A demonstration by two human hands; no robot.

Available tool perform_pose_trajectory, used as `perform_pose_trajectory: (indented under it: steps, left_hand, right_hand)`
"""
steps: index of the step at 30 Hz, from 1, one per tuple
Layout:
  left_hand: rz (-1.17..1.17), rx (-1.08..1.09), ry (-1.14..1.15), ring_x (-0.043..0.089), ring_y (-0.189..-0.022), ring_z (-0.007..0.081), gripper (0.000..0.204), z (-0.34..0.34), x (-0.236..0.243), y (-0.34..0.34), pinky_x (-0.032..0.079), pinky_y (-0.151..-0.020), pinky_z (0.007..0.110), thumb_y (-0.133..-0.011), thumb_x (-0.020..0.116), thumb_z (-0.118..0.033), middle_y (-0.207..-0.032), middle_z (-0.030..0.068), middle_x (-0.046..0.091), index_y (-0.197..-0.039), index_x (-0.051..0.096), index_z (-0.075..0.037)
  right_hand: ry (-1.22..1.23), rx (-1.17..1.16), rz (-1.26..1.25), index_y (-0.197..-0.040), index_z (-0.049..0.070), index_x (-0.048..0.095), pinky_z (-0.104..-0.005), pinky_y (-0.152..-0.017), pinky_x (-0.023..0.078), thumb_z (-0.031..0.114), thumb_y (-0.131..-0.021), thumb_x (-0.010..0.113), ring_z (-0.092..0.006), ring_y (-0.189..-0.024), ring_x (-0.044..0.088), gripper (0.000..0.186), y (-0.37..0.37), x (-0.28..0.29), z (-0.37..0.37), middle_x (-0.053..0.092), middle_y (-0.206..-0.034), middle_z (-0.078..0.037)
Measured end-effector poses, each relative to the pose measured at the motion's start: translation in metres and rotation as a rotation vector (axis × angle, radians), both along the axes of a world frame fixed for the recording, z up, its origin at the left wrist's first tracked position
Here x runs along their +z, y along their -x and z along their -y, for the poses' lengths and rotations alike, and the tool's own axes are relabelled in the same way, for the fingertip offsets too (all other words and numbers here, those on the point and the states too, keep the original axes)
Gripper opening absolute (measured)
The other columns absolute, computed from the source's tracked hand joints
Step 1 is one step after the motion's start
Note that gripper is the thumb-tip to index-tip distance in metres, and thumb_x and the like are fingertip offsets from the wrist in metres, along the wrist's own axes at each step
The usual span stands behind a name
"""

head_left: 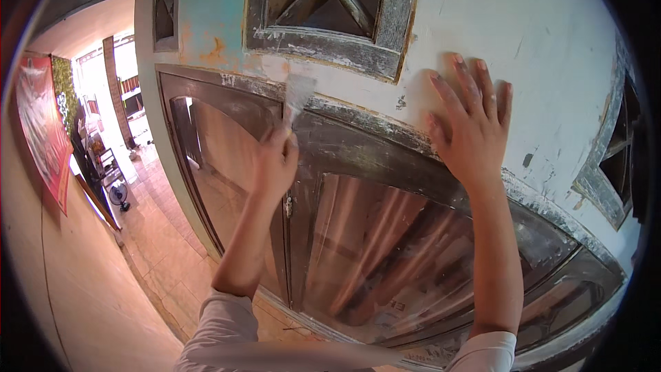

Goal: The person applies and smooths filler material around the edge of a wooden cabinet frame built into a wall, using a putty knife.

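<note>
My left hand [277, 158] is closed around the handle of a putty knife [300, 94]. The flat, whitish blade points up and lies against the wall, just above the top edge of the dark wooden window frame [358, 120]. My right hand [475, 120] rests with fingers spread on the white wall [509, 34], to the right of the blade, and holds nothing. Worn, pale-smeared paint marks the frame's upper edge. Orange and teal patches [206, 34] show on the wall to the left. The putty knife's handle is mostly hidden by my fingers.
Above is a wooden vent frame [330, 52] with crossed bars; another vent [609, 165] stands at the far right. Glass panes [385, 248] fill the window below my hands. On the left, a tiled passage [172, 269] holds a fan [118, 193] and a red banner [41, 117].
</note>
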State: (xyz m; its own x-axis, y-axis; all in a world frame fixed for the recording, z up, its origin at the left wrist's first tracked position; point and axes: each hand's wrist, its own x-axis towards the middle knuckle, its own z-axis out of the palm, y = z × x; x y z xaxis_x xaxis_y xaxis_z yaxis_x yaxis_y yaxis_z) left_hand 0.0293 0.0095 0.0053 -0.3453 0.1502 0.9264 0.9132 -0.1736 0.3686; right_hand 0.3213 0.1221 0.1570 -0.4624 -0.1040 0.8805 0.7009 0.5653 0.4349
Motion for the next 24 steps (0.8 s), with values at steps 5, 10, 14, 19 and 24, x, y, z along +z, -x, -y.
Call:
perform_pose_trajectory:
  steps: [5, 10, 14, 19, 24]
  left_hand:
    - [0.095, -0.028, 0.166, 0.06, -0.068, 0.0293, 0.051, 0.021, 0.01, -0.027, 0.05, -0.066, 0.038, -0.092, 0.056, -0.006, -0.088, 0.0154, 0.06, -0.143, 0.053, -0.012]
    - [0.053, -0.011, 0.144, 0.063, -0.071, 0.0318, 0.049, 0.005, 0.015, -0.042, 0.051, -0.066, 0.041, -0.092, 0.057, -0.007, -0.092, 0.0161, 0.062, -0.141, 0.054, -0.012]
    - [0.002, 0.005, 0.048, 0.063, -0.072, 0.033, 0.051, -0.01, 0.003, -0.047, 0.051, -0.065, 0.042, -0.092, 0.058, -0.008, -0.092, 0.0169, 0.062, -0.142, 0.053, -0.012]
    - [0.054, -0.027, 0.083, 0.06, -0.067, 0.0276, 0.053, -0.01, 0.037, -0.053, 0.05, -0.063, 0.038, -0.091, 0.057, -0.006, -0.084, 0.0141, 0.058, -0.144, 0.052, -0.011]
    - [0.111, -0.082, 0.095, 0.058, -0.07, 0.0196, 0.049, -0.013, 0.013, -0.07, 0.049, -0.067, 0.03, -0.093, 0.055, -0.003, -0.091, 0.0147, 0.063, -0.143, 0.053, -0.007]
  right_hand:
    - [0.012, -0.132, -0.077, -0.139, 0.03, 0.056, -0.0609, -0.12, 0.014, 0.034, -0.088, 0.065, -0.0282, -0.148, 0.03, 0.052, -0.05, 0.004, -0.011, 0.04, -0.157, -0.001]
    - [-0.125, -0.231, -0.268, -0.145, 0.032, 0.05, -0.0607, -0.119, 0.017, 0.047, -0.096, 0.055, -0.0302, -0.148, 0.031, 0.052, -0.093, 0.019, -0.033, 0.038, -0.159, -0.001]
    - [-0.131, -0.218, -0.295, -0.146, 0.032, 0.049, -0.0616, -0.117, 0.019, 0.051, -0.097, 0.052, -0.0319, -0.148, 0.032, 0.053, -0.086, 0.018, -0.032, 0.038, -0.159, -0.001]
    - [-0.106, -0.232, -0.278, -0.149, 0.032, 0.045, -0.0587, -0.12, 0.017, 0.046, -0.097, 0.054, -0.0303, -0.149, 0.03, 0.055, -0.086, 0.017, -0.031, 0.037, -0.159, -0.001]
    - [-0.118, -0.211, -0.285, -0.146, 0.031, 0.049, -0.0626, -0.117, 0.019, 0.05, -0.096, 0.054, -0.0328, -0.147, 0.031, 0.054, -0.087, 0.017, -0.034, 0.039, -0.158, -0.003]
